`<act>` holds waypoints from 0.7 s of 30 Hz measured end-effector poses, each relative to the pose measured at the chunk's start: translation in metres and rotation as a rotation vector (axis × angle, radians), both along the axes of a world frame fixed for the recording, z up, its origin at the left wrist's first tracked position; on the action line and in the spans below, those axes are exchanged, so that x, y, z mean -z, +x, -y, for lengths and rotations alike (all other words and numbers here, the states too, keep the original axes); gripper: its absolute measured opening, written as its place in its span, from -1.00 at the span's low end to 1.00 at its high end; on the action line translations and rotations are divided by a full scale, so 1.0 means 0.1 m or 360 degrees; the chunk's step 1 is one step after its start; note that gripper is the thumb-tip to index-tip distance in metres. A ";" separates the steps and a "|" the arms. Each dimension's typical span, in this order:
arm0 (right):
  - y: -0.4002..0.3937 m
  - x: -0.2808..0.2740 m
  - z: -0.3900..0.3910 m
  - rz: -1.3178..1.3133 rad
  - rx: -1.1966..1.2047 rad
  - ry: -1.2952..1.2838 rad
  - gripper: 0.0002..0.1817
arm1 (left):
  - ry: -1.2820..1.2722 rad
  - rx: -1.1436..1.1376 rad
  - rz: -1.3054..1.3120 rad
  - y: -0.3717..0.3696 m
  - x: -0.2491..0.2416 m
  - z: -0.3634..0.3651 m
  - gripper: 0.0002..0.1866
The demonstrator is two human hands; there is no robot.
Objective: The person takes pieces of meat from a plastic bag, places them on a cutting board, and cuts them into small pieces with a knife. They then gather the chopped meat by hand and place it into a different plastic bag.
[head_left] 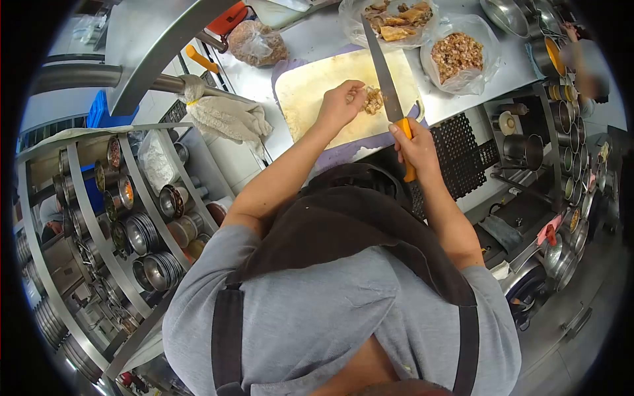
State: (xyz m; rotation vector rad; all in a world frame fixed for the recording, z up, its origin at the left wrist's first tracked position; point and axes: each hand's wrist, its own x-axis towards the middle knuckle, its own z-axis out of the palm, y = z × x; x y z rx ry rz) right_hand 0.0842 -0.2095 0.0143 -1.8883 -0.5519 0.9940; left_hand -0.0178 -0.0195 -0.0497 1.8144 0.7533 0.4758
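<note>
A large knife (384,76) with an orange handle is in my right hand (415,146), its blade pointing away over the right part of the cutting board. My left hand (343,102) rests on the pale board (307,89), fingers curled beside a small pile of chopped meat (374,101). Whether those fingers hold a piece is too small to tell. The pile lies between my left hand and the blade. Behind the board is a plastic bag with large browned pieces (398,32). To its right, an open plastic bag holds diced meat (457,57).
A tied bag of minced food (256,43) sits at the counter's back left. A towel (228,119) hangs from a rail left of the board. Metal bowls (507,14) stand at the back right. Another person (588,66) is at the far right. Shelves with pans flank both sides.
</note>
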 end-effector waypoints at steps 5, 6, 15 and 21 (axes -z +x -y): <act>-0.02 0.01 0.04 -0.0336 0.0076 0.0252 -0.67 | -0.0392 -0.0032 0.0080 0.11 -0.13 0.02 -0.64; -0.02 -0.01 0.06 -0.0411 0.0096 0.0275 -0.69 | -0.0726 0.0004 0.0127 0.13 -0.17 0.04 -0.62; -0.05 -0.12 0.22 -0.0593 0.0255 0.0426 -0.73 | -0.1782 0.0290 0.0543 0.17 -0.37 0.13 -0.81; 0.01 0.18 0.66 0.0069 0.0147 0.0021 -0.71 | -0.0254 0.0310 -0.0045 0.17 -0.20 -0.09 -0.77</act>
